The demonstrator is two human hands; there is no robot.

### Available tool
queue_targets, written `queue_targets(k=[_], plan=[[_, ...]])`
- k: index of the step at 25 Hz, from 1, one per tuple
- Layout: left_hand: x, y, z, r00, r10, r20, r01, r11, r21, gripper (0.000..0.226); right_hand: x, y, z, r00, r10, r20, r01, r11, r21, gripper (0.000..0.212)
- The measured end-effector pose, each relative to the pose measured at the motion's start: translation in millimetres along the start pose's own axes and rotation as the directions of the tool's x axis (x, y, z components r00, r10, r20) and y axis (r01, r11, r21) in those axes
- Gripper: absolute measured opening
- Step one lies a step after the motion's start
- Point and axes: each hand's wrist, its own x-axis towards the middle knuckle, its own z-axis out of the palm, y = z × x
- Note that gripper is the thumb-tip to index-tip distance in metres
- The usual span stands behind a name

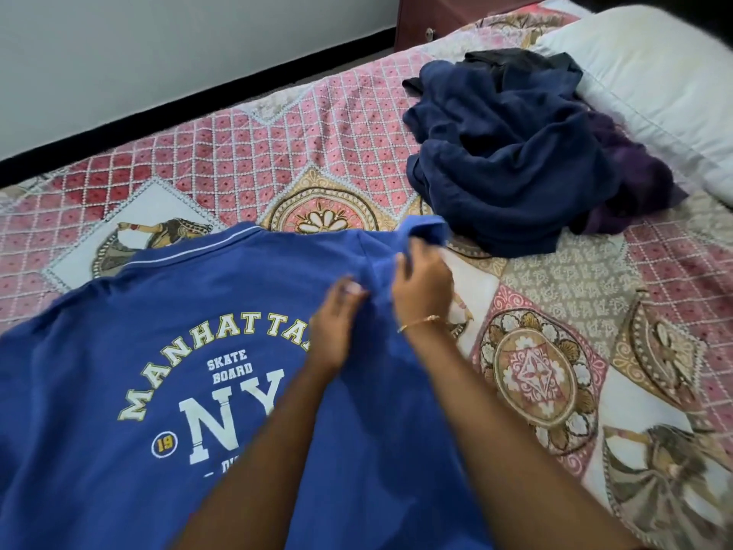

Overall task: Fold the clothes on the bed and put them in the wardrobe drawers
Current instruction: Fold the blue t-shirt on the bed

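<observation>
**Clothes on the bed: blue shirt spread flat, dark pile waiting**

Clothes lie in two places on the bed [301, 125], which wears a pink and cream patterned quilt. Largest is the blue shirt [119, 319], spread across the near left part of the bed with its printed side up (the lettering reads MANHATTAN, SKATE BOARD, NY) and its white-trimmed collar toward the far side. Beyond it, toward the far right corner, sits an unfolded pile of dark clothes [511, 152], navy on top with black and purple cloth showing at its edges; it touches the white pillow [658, 77] at the right edge. A reddish wooden cabinet [432, 13] stands past the far edge of the bed.

Both hands work at the shirt's right shoulder. The right hand [422, 283], with a thin gold bangle [420, 322] at the wrist, grips a bunched fold of the sleeve cloth. The left hand [337, 311] lies just beside it, fingers pinching the same raised fold.
</observation>
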Motion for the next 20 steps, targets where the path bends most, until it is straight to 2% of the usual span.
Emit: queue_targets(k=[1,2,3,4,6,8,10,11,13,16,18,20], plan=[[5.7,8.2,-16.0,0.987,-0.140,-0.081,0.102,0.929,-0.357,0.068,-22.8,-19.8,7.0,0.973,-0.232,0.013,0.232,0.973,-0.005,0.019],[8.7,14.7,-34.4,0.964,-0.234,-0.124,0.126,0.817,-0.563,0.060,-47.3,-33.9,15.8,0.907,-0.414,0.075,0.414,0.910,0.021,0.024],[10.4,15.3,-54.0,0.947,-0.289,-0.139,0.140,0.764,-0.630,0.057,-68.2,-41.8,22.1,0.851,-0.505,0.141,0.501,0.863,0.065,0.029],[11.3,13.5,-71.9,0.942,-0.301,-0.149,0.147,0.767,-0.625,0.052,-83.2,-44.2,27.1,0.835,-0.523,0.170,0.513,0.852,0.106,0.033],[11.8,5.0,-94.0,0.937,-0.282,-0.208,0.183,0.900,-0.396,0.037,-98.2,-37.9,32.2,0.899,-0.420,0.121,0.400,0.902,0.162,0.037],[13.6,-7.9,-97.2,0.948,-0.184,-0.258,0.192,0.981,0.005,0.031,-102.8,-18.2,37.9,0.943,-0.328,0.047,0.325,0.943,0.071,0.034],[14.4,-14.0,-90.5,0.948,-0.013,-0.318,0.121,0.938,0.325,0.024,-112.6,5.8,43.5,0.927,-0.367,0.078,0.374,0.920,-0.114,0.031],[14.8,-14.6,-90.4,0.928,0.069,-0.365,0.097,0.904,0.415,0.020,-119.5,15.0,42.7,0.907,-0.402,0.127,0.419,0.889,-0.186,0.033],[18.1,-12.2,-98.3,0.876,0.149,-0.459,0.115,0.859,0.499,0.023,-132.8,27.9,36.0,0.874,-0.436,0.215,0.481,0.838,-0.257,0.041],[24.9,-12.6,-117.0,0.878,0.077,-0.472,0.235,0.790,0.566,0.028,-141.6,34.7,30.9,0.850,-0.474,0.229,0.524,0.799,-0.294,0.044],[18.3,-7.3,-116.9,0.872,0.056,-0.486,0.237,0.821,0.520,0.029,-143.6,28.8,32.7,0.861,-0.474,0.184,0.508,0.808,-0.298,0.036],[2.4,-1.2,-104.8,0.837,0.016,-0.546,0.209,0.914,0.348,0.046,-144.2,20.4,33.5,0.863,-0.487,0.136,0.505,0.826,-0.249,0.031]])
